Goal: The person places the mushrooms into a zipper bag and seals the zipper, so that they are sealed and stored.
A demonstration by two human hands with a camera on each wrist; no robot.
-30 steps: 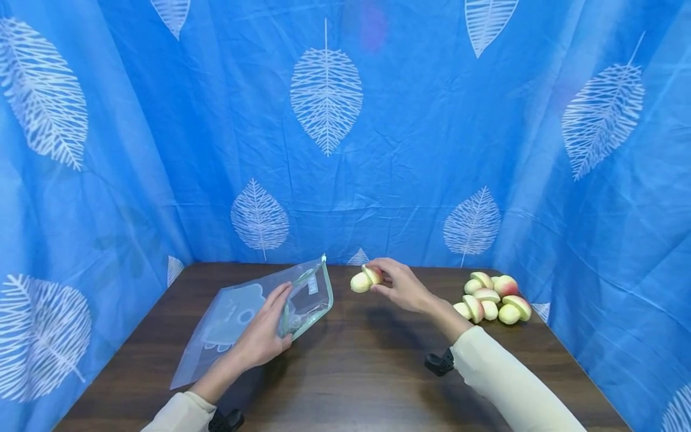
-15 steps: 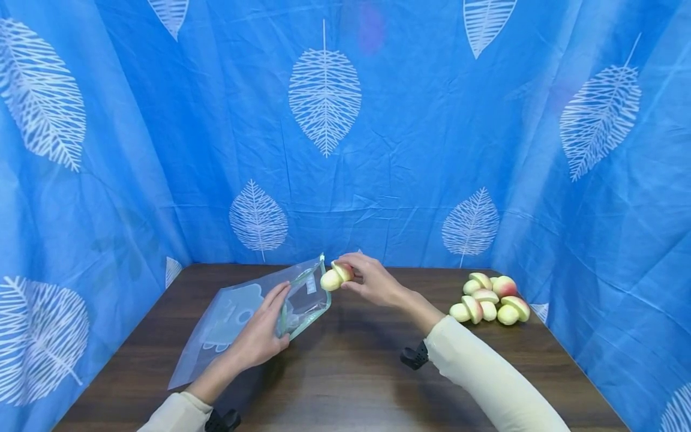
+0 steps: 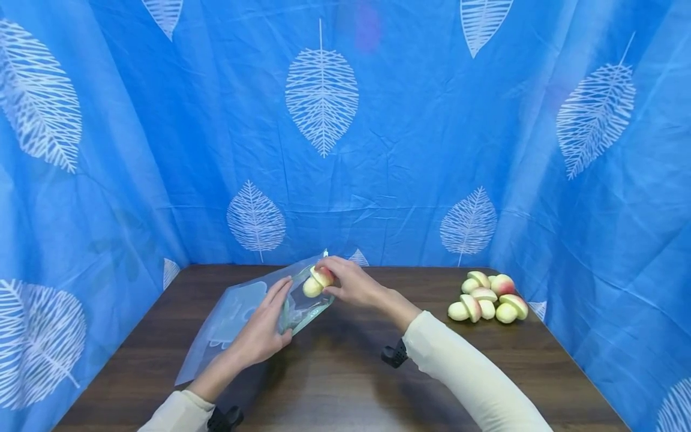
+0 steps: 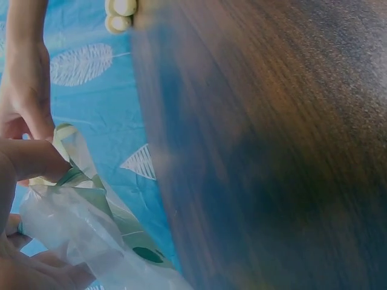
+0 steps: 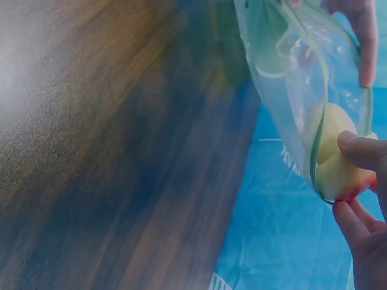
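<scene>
In the head view my left hand (image 3: 261, 333) holds a clear zip bag (image 3: 234, 312) by its mouth, thumb at the near edge and fingers at the far edge. The bag has a pale printed pattern and a green-edged opening that gapes toward the right. My right hand (image 3: 353, 282) pinches a mushroom (image 3: 317, 282) with a cream stem and a yellow-red cap. In the right wrist view the mushroom (image 5: 344, 178) sits inside the bag's opening, stem foremost, with thumb and fingertips on the cap. The left wrist view shows the bag's plastic (image 4: 72, 223) bunched by the left fingers.
Several similar mushrooms (image 3: 486, 294) lie in a pile on the right of the dark wooden table (image 3: 345, 384). A blue curtain (image 3: 378, 156) with white leaf prints hangs behind and at both sides. Black devices (image 3: 395, 354) are worn at the wrists.
My right hand has moved left with the mushroom, from beside the bag into its opening. My left hand keeps holding the bag in nearly the same place.
</scene>
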